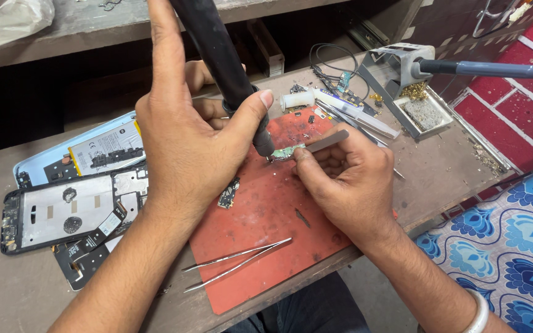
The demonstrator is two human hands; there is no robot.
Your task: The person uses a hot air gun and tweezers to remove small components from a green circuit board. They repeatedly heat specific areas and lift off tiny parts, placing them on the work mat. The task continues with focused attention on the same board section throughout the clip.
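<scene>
Near me, spare tweezers (237,264) lie on the red mat (266,234). My left hand (183,139) grips the black hot-air wand (220,61); my right hand (347,179) pinches tweezers (325,142) on a small circuit board (285,152).

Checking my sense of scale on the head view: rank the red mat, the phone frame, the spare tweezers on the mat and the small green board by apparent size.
1. red mat
2. phone frame
3. spare tweezers
4. small green board, partly hidden by the fingers

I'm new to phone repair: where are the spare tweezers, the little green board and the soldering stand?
spare tweezers (237,264), head view, middle of the two prongs
little green board (286,152), head view, its green face
soldering stand (396,60), head view, grey metal frame
</scene>
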